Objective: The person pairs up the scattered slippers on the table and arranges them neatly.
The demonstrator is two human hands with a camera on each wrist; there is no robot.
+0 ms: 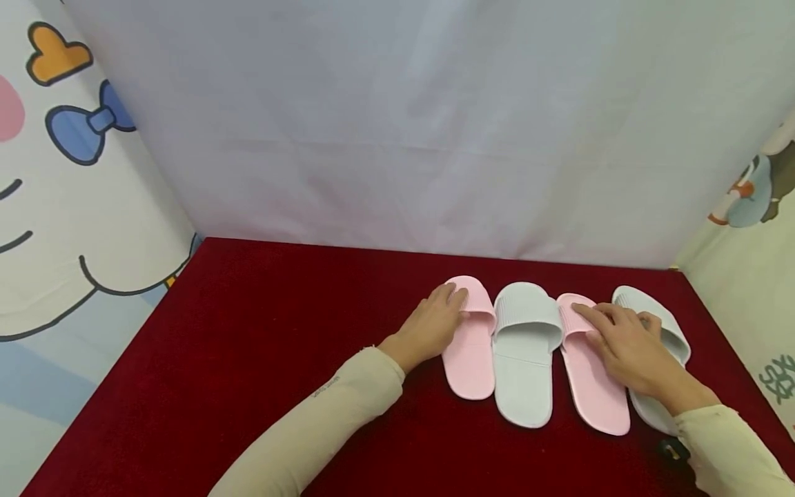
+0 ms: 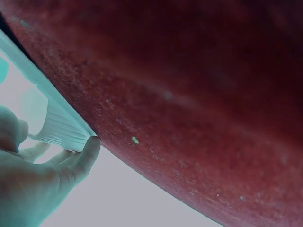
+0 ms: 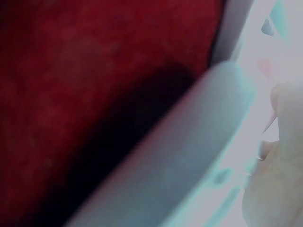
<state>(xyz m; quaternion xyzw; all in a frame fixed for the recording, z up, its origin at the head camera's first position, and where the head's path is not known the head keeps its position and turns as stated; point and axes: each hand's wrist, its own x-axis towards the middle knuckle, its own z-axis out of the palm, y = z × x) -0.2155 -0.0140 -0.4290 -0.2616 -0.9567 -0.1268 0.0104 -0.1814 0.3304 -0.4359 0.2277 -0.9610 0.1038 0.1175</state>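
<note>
Four slippers would be too many to count singly, so several slippers stand in a row, pink and white alternating. At the row's left end, my left hand (image 1: 433, 322) rests on the ribbed strap of a pink slipper (image 1: 470, 359); the left wrist view shows its fingertips along the strap's side. A white slipper (image 1: 524, 386) lies right beside that one, untouched by either hand. Over the other pink slipper (image 1: 599, 397) is my right hand (image 1: 633, 348), its index finger stretched onto the strap. This hand partly covers the white slipper (image 1: 652, 307) at the right end.
The slippers lie on a dark red cloth-covered table (image 1: 248, 345). A pale curtain (image 1: 404, 138) hangs behind, with printed cartoon cloth (image 1: 93, 207) at the left. A small black object (image 1: 673, 449) lies by the right sleeve.
</note>
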